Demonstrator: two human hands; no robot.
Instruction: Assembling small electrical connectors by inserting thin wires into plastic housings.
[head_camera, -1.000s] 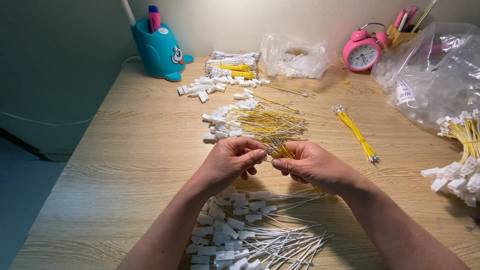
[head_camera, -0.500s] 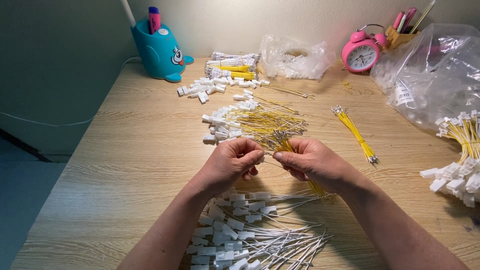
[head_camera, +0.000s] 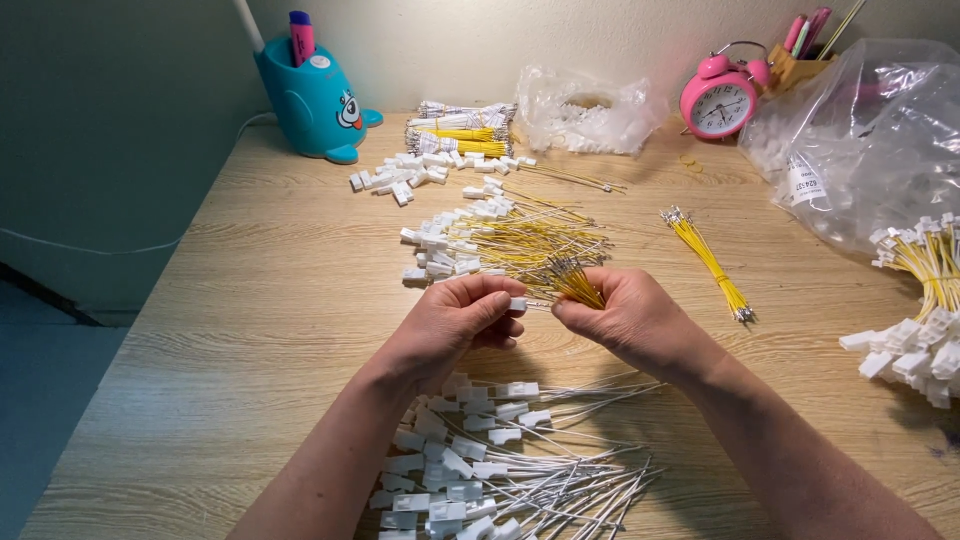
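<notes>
My left hand (head_camera: 455, 322) pinches a small white plastic connector (head_camera: 517, 303) between thumb and fingers above the wooden table (head_camera: 250, 330). My right hand (head_camera: 625, 315) grips a bunch of short yellow wires (head_camera: 577, 281) and its fingertips meet the connector. Just beyond both hands lies a heap of yellow wires fitted with white connectors (head_camera: 495, 240). Below my wrists sits a pile of white-wired connectors (head_camera: 490, 455).
A teal pen holder (head_camera: 310, 100) stands back left, with loose white connectors (head_camera: 395, 178) and wire bundles (head_camera: 462, 130) near it. A loose yellow wire bundle (head_camera: 710, 262), pink alarm clock (head_camera: 718, 100), plastic bags (head_camera: 870, 140) and more wired connectors (head_camera: 925, 320) lie right.
Both hands stay together at the same spot; my right hand has shifted the yellow wires slightly against the connector.
</notes>
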